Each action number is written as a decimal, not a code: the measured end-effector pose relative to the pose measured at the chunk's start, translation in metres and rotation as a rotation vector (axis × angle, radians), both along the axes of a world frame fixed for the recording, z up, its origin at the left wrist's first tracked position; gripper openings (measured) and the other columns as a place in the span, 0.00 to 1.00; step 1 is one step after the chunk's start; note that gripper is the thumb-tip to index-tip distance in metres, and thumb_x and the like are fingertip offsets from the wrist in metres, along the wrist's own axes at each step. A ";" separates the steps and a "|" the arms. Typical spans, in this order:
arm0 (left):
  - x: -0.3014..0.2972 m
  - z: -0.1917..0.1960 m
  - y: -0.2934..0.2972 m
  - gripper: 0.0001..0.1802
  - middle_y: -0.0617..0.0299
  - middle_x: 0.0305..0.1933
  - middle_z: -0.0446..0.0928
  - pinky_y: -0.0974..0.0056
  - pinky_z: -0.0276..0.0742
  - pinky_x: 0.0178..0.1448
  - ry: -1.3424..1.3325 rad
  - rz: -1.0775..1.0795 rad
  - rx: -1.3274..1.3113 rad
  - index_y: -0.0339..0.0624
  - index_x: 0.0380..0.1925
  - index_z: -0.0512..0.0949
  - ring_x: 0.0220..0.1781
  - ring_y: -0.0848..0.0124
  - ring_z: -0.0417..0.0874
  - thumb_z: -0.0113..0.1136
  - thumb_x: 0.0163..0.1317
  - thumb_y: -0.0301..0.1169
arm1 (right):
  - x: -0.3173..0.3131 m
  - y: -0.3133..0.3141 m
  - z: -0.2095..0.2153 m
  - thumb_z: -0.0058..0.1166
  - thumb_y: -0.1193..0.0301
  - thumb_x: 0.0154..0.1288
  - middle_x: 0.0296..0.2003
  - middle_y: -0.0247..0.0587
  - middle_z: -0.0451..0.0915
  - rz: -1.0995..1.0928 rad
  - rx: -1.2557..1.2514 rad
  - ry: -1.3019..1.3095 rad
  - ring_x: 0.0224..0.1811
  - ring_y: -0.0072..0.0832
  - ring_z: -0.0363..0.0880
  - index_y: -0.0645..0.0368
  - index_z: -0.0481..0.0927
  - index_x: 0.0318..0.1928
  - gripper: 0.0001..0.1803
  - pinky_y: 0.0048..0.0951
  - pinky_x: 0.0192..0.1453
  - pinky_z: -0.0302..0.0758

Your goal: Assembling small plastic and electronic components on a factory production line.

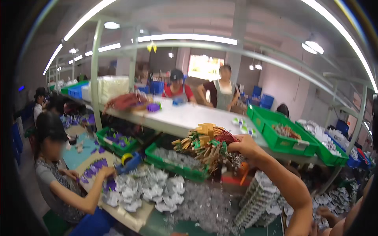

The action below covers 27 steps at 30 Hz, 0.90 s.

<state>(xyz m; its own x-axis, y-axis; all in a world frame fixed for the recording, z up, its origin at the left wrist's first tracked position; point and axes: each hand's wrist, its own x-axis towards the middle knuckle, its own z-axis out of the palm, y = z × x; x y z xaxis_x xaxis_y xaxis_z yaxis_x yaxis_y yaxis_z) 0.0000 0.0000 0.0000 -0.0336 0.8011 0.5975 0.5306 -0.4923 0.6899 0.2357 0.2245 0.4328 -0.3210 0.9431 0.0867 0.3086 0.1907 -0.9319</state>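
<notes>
My right hand (pixel 245 146) is raised over the workbench, its fingers closed on a bundle of wired small parts (pixel 208 147). Red wires come out by my fingers, and yellow, tan and green pieces fan out to the left. Below the bundle lie a heap of clear plastic pieces (pixel 204 204) and a tall stack of grey-white moulded parts (pixel 258 198). A green tray of clear pieces (pixel 185 172) stands behind, beside the bundle. At the lower edge shows a small skin-coloured sliver (pixel 179 234), perhaps my left hand; its fingers are hidden.
On the left a co-worker (pixel 65 177) handles purple parts near a blue tape dispenser (pixel 130 162) and grey-white parts (pixel 145 188). Overhead runs a white shelf (pixel 193 114) with green bins (pixel 275 129). Another person's hand (pixel 326 214) is at the right. Two people stand beyond.
</notes>
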 end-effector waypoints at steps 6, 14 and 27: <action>0.016 0.045 -0.007 0.07 0.52 0.33 0.83 0.55 0.79 0.40 0.085 -0.094 -0.072 0.39 0.35 0.84 0.35 0.54 0.83 0.70 0.56 0.27 | 0.031 -0.100 -0.100 0.61 0.78 0.53 0.39 0.35 0.85 -0.042 -0.308 0.086 0.37 0.21 0.80 0.70 0.82 0.49 0.20 0.25 0.45 0.76; 0.030 0.043 -0.009 0.08 0.54 0.36 0.82 0.56 0.78 0.46 0.091 -0.108 -0.118 0.37 0.37 0.83 0.40 0.54 0.82 0.67 0.58 0.25 | 0.034 -0.107 -0.206 0.57 0.76 0.62 0.36 0.39 0.84 -0.364 -0.530 0.467 0.35 0.28 0.83 0.65 0.81 0.45 0.11 0.35 0.41 0.81; 0.017 0.052 -0.012 0.07 0.55 0.34 0.81 0.58 0.78 0.41 0.116 -0.071 -0.173 0.37 0.35 0.83 0.36 0.57 0.82 0.69 0.55 0.23 | 0.034 -0.189 -0.240 0.49 0.68 0.73 0.55 0.40 0.80 -0.114 -0.321 0.007 0.60 0.31 0.76 0.62 0.77 0.57 0.17 0.36 0.66 0.69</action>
